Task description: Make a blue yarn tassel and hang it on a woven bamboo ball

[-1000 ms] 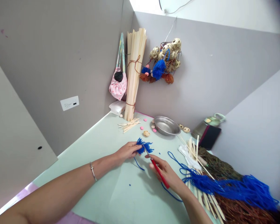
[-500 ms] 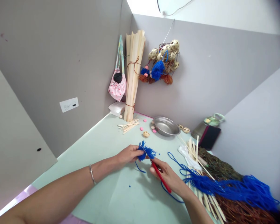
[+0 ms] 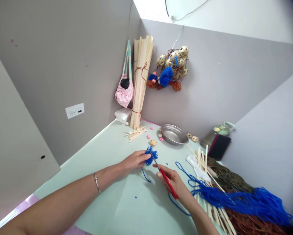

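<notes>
Over the middle of the pale green table, my left hand [image 3: 136, 160] pinches a blue yarn pom-pom [image 3: 151, 153] between thumb and fingers. A loose yarn tail hangs below it. My right hand [image 3: 172, 181] is closed round the red handles of a pair of scissors [image 3: 168, 184]. The scissor blades reach up to the left and lie across the pom-pom's front. Whether the blades are apart is too small to make out. Small blue yarn scraps lie on the table near both hands.
Behind the hands stand a steel bowl [image 3: 175, 134], a woven ball [image 3: 153, 142] and thin sticks [image 3: 136, 133]. At right lie a blue yarn skein [image 3: 254, 202], a phone [image 3: 219, 147] and brown strands. A bundle of wood strips [image 3: 141, 81] leans in the corner.
The pom-pom's right side, which stuck out in a long tuft, now looks shorter and rounder. My right hand and the scissors have shifted slightly left. The whole view has dipped a little.
</notes>
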Demonstrator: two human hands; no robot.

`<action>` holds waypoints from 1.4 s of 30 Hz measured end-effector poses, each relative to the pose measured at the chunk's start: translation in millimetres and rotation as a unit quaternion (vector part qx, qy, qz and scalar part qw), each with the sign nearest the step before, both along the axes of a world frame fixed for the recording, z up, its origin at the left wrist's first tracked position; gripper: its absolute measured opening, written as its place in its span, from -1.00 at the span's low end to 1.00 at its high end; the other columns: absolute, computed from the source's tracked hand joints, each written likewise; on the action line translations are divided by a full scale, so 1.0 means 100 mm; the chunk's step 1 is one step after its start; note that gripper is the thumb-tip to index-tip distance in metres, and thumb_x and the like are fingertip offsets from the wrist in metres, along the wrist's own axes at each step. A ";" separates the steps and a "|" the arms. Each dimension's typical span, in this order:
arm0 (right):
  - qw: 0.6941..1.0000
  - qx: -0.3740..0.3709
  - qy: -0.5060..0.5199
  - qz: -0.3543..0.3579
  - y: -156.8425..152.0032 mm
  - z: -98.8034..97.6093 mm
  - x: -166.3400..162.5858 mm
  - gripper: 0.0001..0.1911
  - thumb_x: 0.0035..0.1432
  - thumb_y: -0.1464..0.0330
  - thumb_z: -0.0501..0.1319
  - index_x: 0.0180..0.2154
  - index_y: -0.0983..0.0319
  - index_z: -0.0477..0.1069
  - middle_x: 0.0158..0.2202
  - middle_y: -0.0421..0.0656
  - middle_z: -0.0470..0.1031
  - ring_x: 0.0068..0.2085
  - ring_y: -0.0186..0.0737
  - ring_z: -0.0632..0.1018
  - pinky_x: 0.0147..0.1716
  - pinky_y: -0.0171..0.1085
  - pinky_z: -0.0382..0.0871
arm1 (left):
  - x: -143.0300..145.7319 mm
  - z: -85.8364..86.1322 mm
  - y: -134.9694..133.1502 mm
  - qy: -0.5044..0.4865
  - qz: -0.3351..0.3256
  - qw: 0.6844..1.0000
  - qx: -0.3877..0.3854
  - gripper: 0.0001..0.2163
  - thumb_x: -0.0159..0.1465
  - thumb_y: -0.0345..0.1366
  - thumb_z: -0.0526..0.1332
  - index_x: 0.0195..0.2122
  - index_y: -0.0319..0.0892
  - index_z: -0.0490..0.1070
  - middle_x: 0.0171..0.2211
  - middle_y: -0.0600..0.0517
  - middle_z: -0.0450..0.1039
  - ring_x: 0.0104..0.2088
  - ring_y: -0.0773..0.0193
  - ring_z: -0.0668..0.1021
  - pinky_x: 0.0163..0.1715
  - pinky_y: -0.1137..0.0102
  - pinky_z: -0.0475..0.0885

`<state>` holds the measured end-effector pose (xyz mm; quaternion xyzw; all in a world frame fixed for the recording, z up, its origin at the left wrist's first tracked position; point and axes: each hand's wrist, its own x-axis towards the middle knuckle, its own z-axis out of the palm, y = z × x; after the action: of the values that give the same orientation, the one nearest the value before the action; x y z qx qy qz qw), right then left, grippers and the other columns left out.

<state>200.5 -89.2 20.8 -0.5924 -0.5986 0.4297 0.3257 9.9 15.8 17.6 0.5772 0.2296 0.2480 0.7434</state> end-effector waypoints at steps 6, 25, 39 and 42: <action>1.000 0.025 -0.018 0.003 -0.04 0.13 -0.08 -0.49 0.17 0.03 0.21 0.02 0.24 0.41 -0.50 -0.28 0.14 -0.49 -0.32 0.16 -0.53 -0.33 0.05 | 0.04 0.00 -0.01 0.012 0.013 1.000 0.010 -0.64 0.18 0.03 0.19 -0.37 -0.24 0.38 -0.51 0.12 0.26 -0.58 0.47 0.10 -0.55 0.40 -0.10; 1.000 0.006 0.005 0.004 -0.04 0.11 -0.05 -0.44 0.21 -0.01 0.14 0.05 0.25 0.41 -0.60 -0.32 0.10 -0.58 -0.37 0.12 -0.60 -0.36 0.05 | 0.01 0.04 -0.01 -0.017 0.014 1.000 0.012 -0.66 0.19 0.01 0.17 -0.48 -0.19 0.23 -0.58 0.17 0.10 -0.60 0.46 0.05 -0.58 0.42 -0.14; 0.998 0.031 0.006 0.047 -0.08 0.24 -0.08 -0.52 0.21 0.05 0.18 0.03 0.20 0.45 -0.44 -0.26 0.35 -0.46 -0.32 0.26 -0.43 -0.33 0.19 | -0.02 0.01 0.01 0.044 -0.017 0.998 0.033 -0.69 0.16 -0.05 0.22 -0.36 -0.24 0.46 -0.51 0.08 0.32 -0.52 0.41 0.26 -0.50 0.45 0.07; 0.998 0.023 -0.005 0.057 -0.08 0.22 -0.03 -0.55 0.22 0.06 0.17 0.00 0.22 0.47 -0.52 -0.30 0.21 -0.50 -0.35 0.15 -0.49 -0.35 0.06 | -0.03 0.02 0.00 0.055 -0.022 0.998 0.026 -0.68 0.16 -0.05 0.22 -0.32 -0.25 0.47 -0.45 0.04 0.37 -0.45 0.36 0.34 -0.44 0.46 0.13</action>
<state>197.8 -97.1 42.6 -0.5517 -0.6429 0.4310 0.3108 6.7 15.7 19.9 0.6139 0.2507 0.2051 0.7199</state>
